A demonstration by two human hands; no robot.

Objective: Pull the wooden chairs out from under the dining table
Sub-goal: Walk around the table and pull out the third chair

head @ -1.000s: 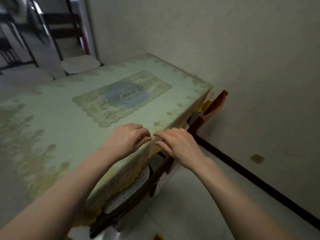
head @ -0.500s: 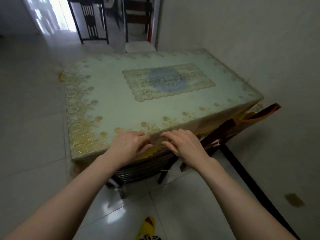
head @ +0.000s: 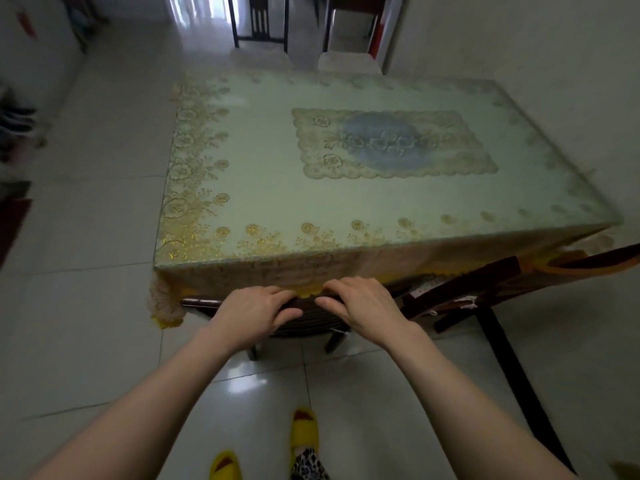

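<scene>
A dining table with a pale green, gold-flowered cloth fills the middle of the view. A dark wooden chair is tucked under its near edge; only the top rail and two legs show. My left hand and my right hand lie side by side on that top rail, fingers curled over it just below the cloth's yellow fringe. A second wooden chair stands at an angle under the table's near right corner.
Two more chairs with pale seat cushions stand at the far end of the table. A wall runs close along the right side, with a dark floor strip beside it. White tiled floor lies to the left. Yellow slippers show below.
The view has swung from the table's corner round to its near end. Both hands have dropped from the cloth's edge onto the chair's top rail.
</scene>
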